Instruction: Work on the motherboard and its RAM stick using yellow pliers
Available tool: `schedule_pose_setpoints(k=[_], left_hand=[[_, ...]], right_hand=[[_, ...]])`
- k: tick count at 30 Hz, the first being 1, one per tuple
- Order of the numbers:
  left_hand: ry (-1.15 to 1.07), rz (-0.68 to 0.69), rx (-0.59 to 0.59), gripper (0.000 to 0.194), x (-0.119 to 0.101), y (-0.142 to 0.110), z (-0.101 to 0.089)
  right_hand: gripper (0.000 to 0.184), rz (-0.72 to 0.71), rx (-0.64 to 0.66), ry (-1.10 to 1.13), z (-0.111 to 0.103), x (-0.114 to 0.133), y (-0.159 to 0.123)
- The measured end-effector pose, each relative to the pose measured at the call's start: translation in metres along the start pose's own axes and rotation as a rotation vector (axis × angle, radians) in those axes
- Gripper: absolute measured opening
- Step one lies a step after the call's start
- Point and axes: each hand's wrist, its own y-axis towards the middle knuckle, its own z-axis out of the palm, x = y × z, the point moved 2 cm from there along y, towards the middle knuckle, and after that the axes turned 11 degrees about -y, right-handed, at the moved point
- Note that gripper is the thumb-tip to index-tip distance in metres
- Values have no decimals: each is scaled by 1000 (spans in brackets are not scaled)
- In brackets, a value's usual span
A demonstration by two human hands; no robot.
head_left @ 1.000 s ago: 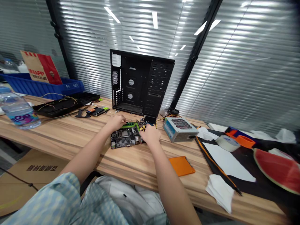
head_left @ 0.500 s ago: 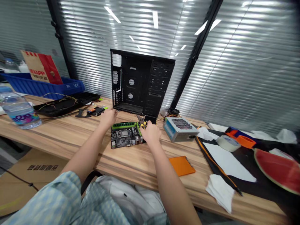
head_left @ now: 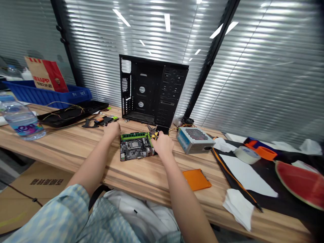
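Note:
A small motherboard (head_left: 135, 147) with a green memory stick (head_left: 133, 135) along its far edge lies flat on the wooden table (head_left: 76, 148). My left hand (head_left: 112, 129) is on the table just left of the board's far corner, close to a black part with green and orange bits (head_left: 106, 119). Its fingers are hidden behind the back of the hand. My right hand (head_left: 163, 144) rests at the board's right edge, fingers curled over the yellow handles of pliers (head_left: 152, 131). The pliers' jaws stick out toward the open black computer case (head_left: 153, 91).
A grey power supply (head_left: 193, 139) sits right of my right hand, with an orange plate (head_left: 196, 179) nearer me. A water bottle (head_left: 21, 120), black tray with wires (head_left: 71, 113) and blue bin (head_left: 48, 94) stand left. Tape roll (head_left: 246, 154), tissues (head_left: 236, 207) and watermelon (head_left: 301, 184) lie right.
My left hand has left the memory stick on the board and slid left along the table toward the small black part. My right hand has stayed at the board's right edge.

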Motion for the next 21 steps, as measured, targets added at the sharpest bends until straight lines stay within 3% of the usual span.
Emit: schedule_pose_setpoints(k=[21], left_hand=[[68,32,53,27,-4,-2,1]], right_hand=[[35,-11,10,-7,0,3,-1]])
